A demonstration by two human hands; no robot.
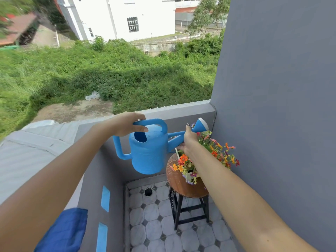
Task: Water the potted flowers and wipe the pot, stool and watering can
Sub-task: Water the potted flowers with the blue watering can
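Observation:
A blue watering can [148, 153] hangs in the air above the balcony corner. My left hand [125, 125] grips its top handle. My right hand [190, 140] is closed around the spout, just behind the white-faced rose that points up and right over the flowers [216, 151]. The orange, red and purple flowers grow from a small pale pot [190, 176], mostly hidden by my right forearm. The pot stands on a round brown wooden stool [179, 184] with black legs. No water is visible leaving the spout.
A grey wall [281, 106] rises close on the right. A low grey parapet [181, 110] runs behind the can, with a drop to grass beyond. A blue cloth [67, 231] lies on the ledge at lower left. The tiled floor [160, 220] has a drain hole [148, 191].

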